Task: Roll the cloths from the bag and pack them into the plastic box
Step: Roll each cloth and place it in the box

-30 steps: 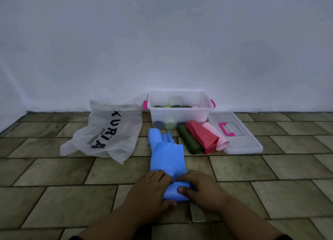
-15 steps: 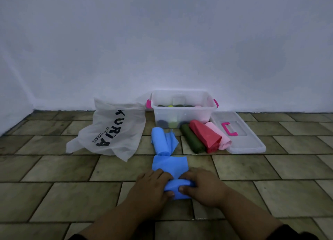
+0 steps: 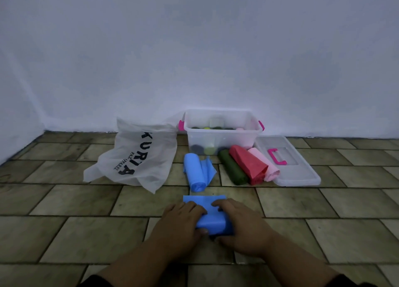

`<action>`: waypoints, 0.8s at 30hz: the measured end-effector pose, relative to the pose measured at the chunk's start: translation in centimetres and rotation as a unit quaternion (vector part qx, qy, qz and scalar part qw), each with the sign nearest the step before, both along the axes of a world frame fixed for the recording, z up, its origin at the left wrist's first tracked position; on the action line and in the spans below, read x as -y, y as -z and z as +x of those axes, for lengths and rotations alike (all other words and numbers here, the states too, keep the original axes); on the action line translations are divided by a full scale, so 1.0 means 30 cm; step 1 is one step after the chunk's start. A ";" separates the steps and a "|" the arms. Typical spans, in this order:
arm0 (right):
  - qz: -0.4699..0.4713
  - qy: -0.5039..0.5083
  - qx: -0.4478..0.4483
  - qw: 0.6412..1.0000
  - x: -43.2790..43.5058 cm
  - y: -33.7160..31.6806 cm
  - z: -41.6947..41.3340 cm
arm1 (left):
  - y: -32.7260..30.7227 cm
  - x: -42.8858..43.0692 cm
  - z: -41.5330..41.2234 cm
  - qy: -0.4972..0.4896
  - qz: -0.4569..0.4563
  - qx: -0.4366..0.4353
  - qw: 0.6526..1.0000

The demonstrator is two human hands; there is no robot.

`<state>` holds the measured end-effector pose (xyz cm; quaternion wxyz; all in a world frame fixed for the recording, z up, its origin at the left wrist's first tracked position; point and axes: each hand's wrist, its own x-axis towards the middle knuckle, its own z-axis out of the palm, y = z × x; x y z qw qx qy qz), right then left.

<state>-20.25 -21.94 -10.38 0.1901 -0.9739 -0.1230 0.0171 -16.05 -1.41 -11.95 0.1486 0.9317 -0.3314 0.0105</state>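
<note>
Both forearms were cut off by the lower edge. The hands (image 3: 212, 222) covered the ends of the blue cloth (image 3: 212, 221). Rolls inside the plastic box (image 3: 222, 135) appeared only as blurred shapes through its wall. Small print on the bag (image 3: 138, 155) was illegible.

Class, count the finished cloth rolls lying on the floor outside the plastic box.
4: a blue roll ahead of the hands, then dark green, red and pink side by side before the box. More sit inside it, partly hidden.
</note>
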 end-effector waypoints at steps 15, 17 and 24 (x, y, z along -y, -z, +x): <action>-0.147 0.039 0.061 0.987 -0.063 -0.027 0.041 | -0.095 0.051 0.039 -0.162 -0.049 -0.043 0.985; -0.123 0.093 0.010 0.988 -0.087 -0.049 0.062 | -0.130 0.065 0.021 -0.241 -0.152 -0.113 0.952; 0.125 0.193 -0.247 0.941 -0.099 -0.101 0.090 | -0.165 0.190 0.004 -0.329 -0.273 -0.387 0.817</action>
